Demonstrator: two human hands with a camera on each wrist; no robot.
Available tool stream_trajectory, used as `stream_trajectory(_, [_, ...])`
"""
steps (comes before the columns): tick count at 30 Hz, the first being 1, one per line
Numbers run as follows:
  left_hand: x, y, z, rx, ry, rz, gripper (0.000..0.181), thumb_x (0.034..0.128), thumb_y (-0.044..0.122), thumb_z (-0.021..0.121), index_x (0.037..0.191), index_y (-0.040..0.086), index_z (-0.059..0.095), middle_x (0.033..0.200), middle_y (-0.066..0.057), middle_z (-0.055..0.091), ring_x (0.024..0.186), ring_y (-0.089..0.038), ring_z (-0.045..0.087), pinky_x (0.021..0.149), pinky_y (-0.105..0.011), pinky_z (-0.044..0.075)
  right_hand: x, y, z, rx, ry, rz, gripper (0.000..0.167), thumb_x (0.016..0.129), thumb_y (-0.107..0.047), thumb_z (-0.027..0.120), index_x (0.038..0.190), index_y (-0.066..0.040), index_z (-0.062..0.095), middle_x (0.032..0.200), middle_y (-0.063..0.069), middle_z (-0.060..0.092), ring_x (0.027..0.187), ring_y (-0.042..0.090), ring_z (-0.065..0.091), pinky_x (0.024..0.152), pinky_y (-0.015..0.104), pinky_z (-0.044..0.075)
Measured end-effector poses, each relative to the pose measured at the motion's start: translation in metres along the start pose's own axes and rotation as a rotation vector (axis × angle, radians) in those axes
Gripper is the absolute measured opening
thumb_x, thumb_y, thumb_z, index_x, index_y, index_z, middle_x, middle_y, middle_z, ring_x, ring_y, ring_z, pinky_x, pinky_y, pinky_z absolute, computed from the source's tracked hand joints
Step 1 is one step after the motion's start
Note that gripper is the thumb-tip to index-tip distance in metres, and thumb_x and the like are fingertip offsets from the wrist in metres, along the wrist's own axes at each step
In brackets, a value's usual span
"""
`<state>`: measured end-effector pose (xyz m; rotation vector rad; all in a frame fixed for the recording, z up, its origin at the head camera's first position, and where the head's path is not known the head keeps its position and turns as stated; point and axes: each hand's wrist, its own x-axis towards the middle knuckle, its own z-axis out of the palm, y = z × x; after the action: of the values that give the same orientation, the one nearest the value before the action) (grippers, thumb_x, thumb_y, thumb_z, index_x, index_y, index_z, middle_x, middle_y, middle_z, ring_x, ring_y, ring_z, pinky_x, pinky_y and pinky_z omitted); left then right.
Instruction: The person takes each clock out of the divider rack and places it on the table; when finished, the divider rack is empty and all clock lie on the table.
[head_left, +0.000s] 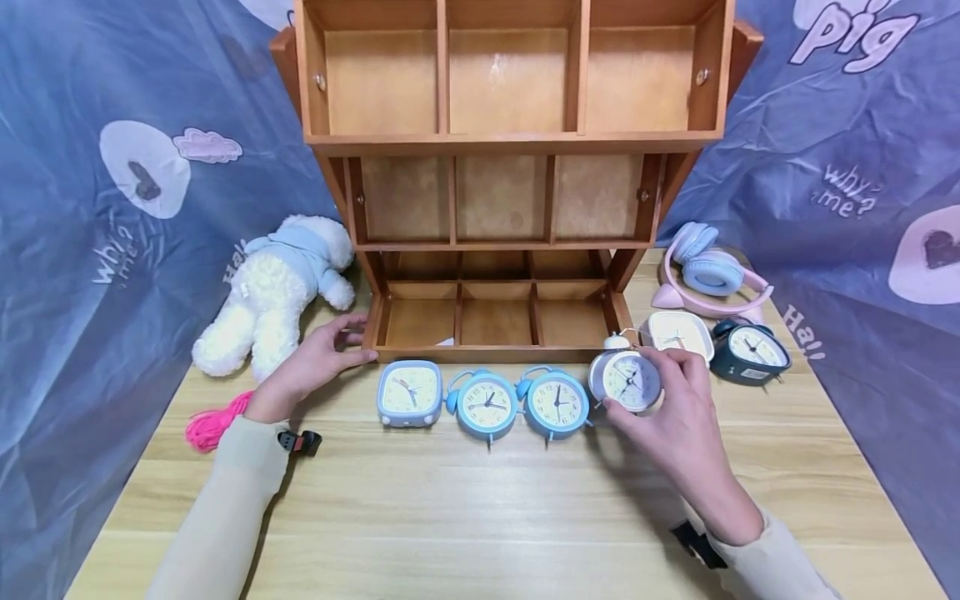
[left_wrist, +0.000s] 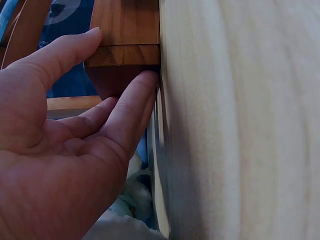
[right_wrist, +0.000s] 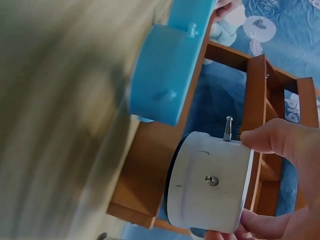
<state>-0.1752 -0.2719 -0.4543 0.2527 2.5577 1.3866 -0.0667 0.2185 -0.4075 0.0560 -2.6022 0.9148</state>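
Observation:
My left hand holds the front left corner of a wooden shelf; in the left wrist view its thumb and fingers lie on different sides of that corner. My right hand grips a white twin-bell alarm clock by its rim, dial facing up towards the head camera. The right wrist view shows that clock's back casing between thumb and fingers. Left of it stand two blue round alarm clocks and a blue square clock, in a row before the shelf.
To the right are a white square clock, partly behind my right hand, a dark green clock and pink-and-blue headphones. A white plush toy and pink cord lie at the left. Blue patterned cloth hangs around the table.

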Motion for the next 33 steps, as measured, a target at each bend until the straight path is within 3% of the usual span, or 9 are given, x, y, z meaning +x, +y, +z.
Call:
stream_trajectory(7, [0.001,0.001,-0.001,0.003,-0.003,-0.005,0.076,0.1047,0.015,0.080,0.167,-0.005,0.041,0.159,-0.032,0.060,0.145,-0.048,0.062,0.098,-0.010,0.048,-0.006,0.010,-0.002,-0.058,-0.072,0.022,0.080,0.072,-0.012,0.098,0.142,0.008,0.065,0.132,0.030,0.051,0.116,0.042,0.053,0.094,0.059,0.048])
stream_trajectory(14, [0.001,0.001,-0.001,0.009,-0.005,-0.001,0.076,0.1045,0.016,0.080,0.167,-0.005,0.042,0.160,-0.032,0.060,0.145,-0.047,0.062,0.102,-0.016,0.049,-0.011,0.018,0.000,-0.075,-0.110,-0.014,0.080,0.070,-0.011,0.100,0.140,0.010,0.066,0.132,0.028,0.053,0.114,0.043,0.055,0.094,0.061,0.050])
stream_trajectory(22, [0.001,-0.001,-0.001,-0.011,-0.009,0.000,0.077,0.1043,0.016,0.080,0.167,-0.004,0.042,0.162,-0.031,0.057,0.146,-0.047,0.061,0.099,-0.011,0.048,-0.013,0.024,0.002,-0.089,-0.157,-0.009,0.076,0.070,-0.015,0.100,0.135,0.009,0.069,0.126,0.026,0.057,0.112,0.042,0.059,0.094,0.058,0.051])
stream_trajectory(33, [0.001,-0.001,-0.001,-0.001,-0.006,-0.003,0.077,0.1044,0.017,0.081,0.168,-0.004,0.042,0.162,-0.031,0.057,0.146,-0.047,0.061,0.098,-0.011,0.048,-0.008,0.029,0.003,-0.101,-0.226,0.032,0.079,0.074,-0.022,0.101,0.139,0.009,0.068,0.129,0.026,0.057,0.114,0.041,0.059,0.095,0.056,0.051])
